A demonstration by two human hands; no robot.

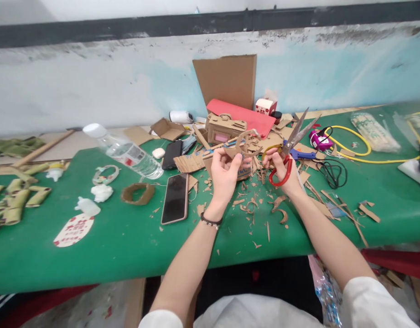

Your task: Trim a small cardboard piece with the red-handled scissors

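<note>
My left hand point(225, 176) pinches a curved cardboard piece point(241, 140), at its one o'clock; my right hand point(292, 180) grips scissors point(297, 134), blades apart. Uneven support could tear the thin curve; a slipping blade, nick fingers. Counts: hands, two; scissors, one; phone point(174, 199), eight o'clock, one; bottle point(127, 154), ten o'clock, one; scraps point(283, 216), uncountable.
</note>
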